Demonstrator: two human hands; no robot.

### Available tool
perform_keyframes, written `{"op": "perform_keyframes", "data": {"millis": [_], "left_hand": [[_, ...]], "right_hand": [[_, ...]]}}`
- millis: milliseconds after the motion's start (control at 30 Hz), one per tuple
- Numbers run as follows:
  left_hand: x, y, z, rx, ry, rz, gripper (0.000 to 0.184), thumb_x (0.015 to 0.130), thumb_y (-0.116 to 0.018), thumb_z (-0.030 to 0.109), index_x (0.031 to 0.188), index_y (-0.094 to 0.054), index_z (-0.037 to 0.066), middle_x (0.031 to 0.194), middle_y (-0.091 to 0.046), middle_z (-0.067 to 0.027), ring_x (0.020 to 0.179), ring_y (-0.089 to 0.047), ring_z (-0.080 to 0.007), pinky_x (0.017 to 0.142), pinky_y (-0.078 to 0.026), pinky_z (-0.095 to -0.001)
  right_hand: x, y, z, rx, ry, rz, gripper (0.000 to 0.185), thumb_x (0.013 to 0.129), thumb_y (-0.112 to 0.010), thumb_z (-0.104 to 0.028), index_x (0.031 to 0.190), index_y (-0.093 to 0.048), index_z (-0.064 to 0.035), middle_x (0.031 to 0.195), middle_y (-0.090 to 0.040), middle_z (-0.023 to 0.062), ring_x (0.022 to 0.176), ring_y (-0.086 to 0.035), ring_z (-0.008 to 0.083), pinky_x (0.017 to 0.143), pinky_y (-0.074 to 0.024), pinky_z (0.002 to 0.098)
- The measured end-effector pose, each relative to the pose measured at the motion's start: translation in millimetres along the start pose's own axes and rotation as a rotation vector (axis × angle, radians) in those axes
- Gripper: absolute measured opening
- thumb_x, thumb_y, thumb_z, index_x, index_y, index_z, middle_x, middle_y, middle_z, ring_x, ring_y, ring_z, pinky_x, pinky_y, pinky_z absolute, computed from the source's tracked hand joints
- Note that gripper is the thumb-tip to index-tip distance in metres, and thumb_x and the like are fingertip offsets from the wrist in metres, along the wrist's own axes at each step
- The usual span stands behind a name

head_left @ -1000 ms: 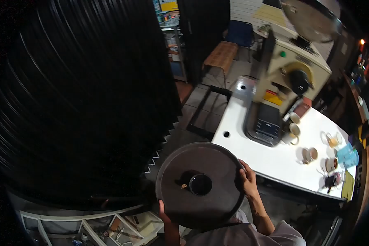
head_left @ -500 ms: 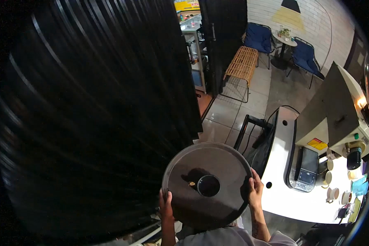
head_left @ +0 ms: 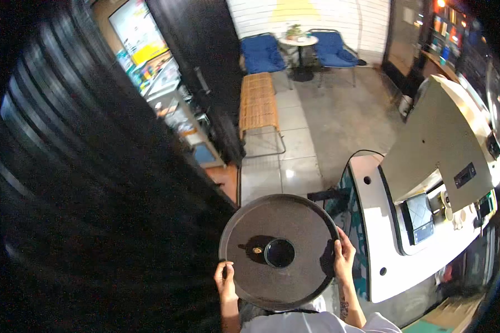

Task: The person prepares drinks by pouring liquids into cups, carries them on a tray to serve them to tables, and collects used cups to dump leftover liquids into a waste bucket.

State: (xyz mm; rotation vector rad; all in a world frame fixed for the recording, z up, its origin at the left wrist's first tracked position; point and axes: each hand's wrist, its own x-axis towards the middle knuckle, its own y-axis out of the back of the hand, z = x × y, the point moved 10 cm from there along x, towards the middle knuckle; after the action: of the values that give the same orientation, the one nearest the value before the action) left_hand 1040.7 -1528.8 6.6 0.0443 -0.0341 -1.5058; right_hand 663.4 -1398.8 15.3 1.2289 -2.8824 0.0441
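A round dark tray [head_left: 283, 222] is held level in front of my body, low in the middle of the view. On it stands a small round cup with dark contents [head_left: 279, 253], and a tiny light-brown item [head_left: 257, 251] lies just left of the cup. My left hand [head_left: 225, 280] grips the tray's left rim, thumb on top. At the right rim, my right hand [head_left: 344, 256] is closed on the edge, its lower fingers hidden under the tray.
Right of the tray is a white counter [head_left: 372, 222] with a large beige machine [head_left: 436, 139] and cups. A dark corrugated wall [head_left: 122, 194] fills the left. Ahead are a wicker bench [head_left: 258, 102], two blue chairs [head_left: 264, 54] and a small round table [head_left: 299, 41].
The view has turned and moved forward past the counter, bringing the chairs, bench and open doorway closer. Both hands still hold the tray, with the cup near its middle.
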Motion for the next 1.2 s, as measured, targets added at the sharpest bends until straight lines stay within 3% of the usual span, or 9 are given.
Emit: {"op": "perform_keyframes", "data": {"millis": [167, 233, 333, 400, 700, 767, 900, 967, 1200], "left_hand": [[102, -58, -1, -0.047, 0.098, -0.192, 0.014, 0.093, -0.06, 0.016, 0.084, -0.058, 0.005, 0.084, -0.052, 0.0037, 0.085, -0.043, -0.0081, 0.083, -0.035, -0.027], [138, -85, -18, -0.02, 0.166, -0.294, 0.02, 0.094, -0.06, 0.029, 0.093, -0.06, 0.009, 0.098, -0.053, 0.0022, 0.095, -0.047, -0.0112, 0.091, -0.035, -0.0271], [189, -137, -11, 0.025, 0.128, -0.402, 0.024, 0.094, -0.06, 0.033, 0.091, -0.058, 0.009, 0.097, -0.051, 0.0023, 0.094, -0.046, -0.0113, 0.092, -0.034, -0.0276], [226, -173, -2, -0.101, 0.124, -0.361, 0.023, 0.093, -0.062, 0.023, 0.077, -0.053, 0.008, 0.079, -0.049, 0.0032, 0.081, -0.043, -0.0084, 0.081, -0.034, -0.0252], [381, -370, 9, 0.042, -0.018, -0.726, 0.03, 0.093, -0.061, 0.029, 0.075, -0.048, 0.009, 0.074, -0.04, 0.0043, 0.074, -0.039, -0.0078, 0.071, -0.033, -0.0244], [410, -414, 8, -0.002, 0.035, -0.769, 0.025, 0.093, -0.061, 0.024, 0.077, -0.05, 0.008, 0.076, -0.042, 0.0044, 0.076, -0.04, -0.0075, 0.073, -0.034, -0.0243], [459, -490, 28, -0.001, 0.029, -0.794, 0.015, 0.09, -0.063, 0.016, 0.081, -0.055, 0.007, 0.079, -0.045, 0.0056, 0.078, -0.041, -0.0064, 0.072, -0.035, -0.0234], [480, -533, 35, 0.019, -0.021, -0.866, 0.016, 0.089, -0.065, 0.017, 0.081, -0.056, 0.008, 0.078, -0.046, 0.0064, 0.077, -0.041, -0.0059, 0.073, -0.034, -0.0227], [551, -686, 43, -0.003, 0.043, -0.978, 0.027, 0.09, -0.066, 0.027, 0.078, -0.052, 0.007, 0.076, -0.046, 0.0045, 0.076, -0.039, -0.007, 0.073, -0.034, -0.0234]], "right_hand": [[35, -6, 16, -0.008, 0.039, 0.22, 0.049, 0.097, -0.054, -0.031, 0.129, -0.051, 0.0057, 0.125, -0.059, 0.0176, 0.12, -0.051, 0.0241, 0.104, -0.0354, 0.0358], [53, -6, 25, -0.033, 0.063, 0.293, 0.043, 0.098, -0.053, -0.022, 0.132, -0.049, 0.004, 0.125, -0.058, 0.0115, 0.114, -0.053, 0.0165, 0.099, -0.0384, 0.028], [81, -6, 15, -0.144, 0.011, 0.411, 0.043, 0.097, -0.054, -0.024, 0.131, -0.051, 0.0025, 0.118, -0.059, 0.006, 0.095, -0.053, 0.0092, 0.083, -0.0407, 0.022], [110, -9, 16, -0.131, 0.049, 0.514, 0.042, 0.097, -0.055, -0.025, 0.13, -0.053, 0.0013, 0.108, -0.058, 0.0001, 0.078, -0.046, 0.0046, 0.07, -0.0361, 0.0181], [252, -3, 52, -0.069, -0.118, 0.707, 0.037, 0.097, -0.053, -0.012, 0.131, -0.052, 0.0008, 0.119, -0.06, 0.0084, 0.099, -0.056, 0.0118, 0.087, -0.0434, 0.0252], [284, 1, 40, -0.125, -0.009, 0.781, 0.038, 0.097, -0.052, -0.012, 0.132, -0.051, 0.0015, 0.123, -0.058, 0.0107, 0.104, -0.057, 0.0152, 0.089, -0.0441, 0.0274], [352, 5, 19, -0.104, 0.055, 0.871, 0.038, 0.094, -0.053, -0.008, 0.131, -0.051, 0.0, 0.119, -0.06, 0.0083, 0.099, -0.057, 0.0136, 0.088, -0.0447, 0.0289], [388, 8, 16, 0.005, 0.089, 0.855, 0.038, 0.094, -0.052, -0.004, 0.131, -0.05, 0.0009, 0.122, -0.059, 0.0088, 0.108, -0.056, 0.0163, 0.096, -0.0421, 0.0301], [504, 32, 8, -0.023, 0.088, 0.991, 0.037, 0.093, -0.052, 0.0, 0.129, -0.05, 0.0032, 0.116, -0.061, 0.0089, 0.104, -0.058, 0.0153, 0.091, -0.0447, 0.0279]]}}
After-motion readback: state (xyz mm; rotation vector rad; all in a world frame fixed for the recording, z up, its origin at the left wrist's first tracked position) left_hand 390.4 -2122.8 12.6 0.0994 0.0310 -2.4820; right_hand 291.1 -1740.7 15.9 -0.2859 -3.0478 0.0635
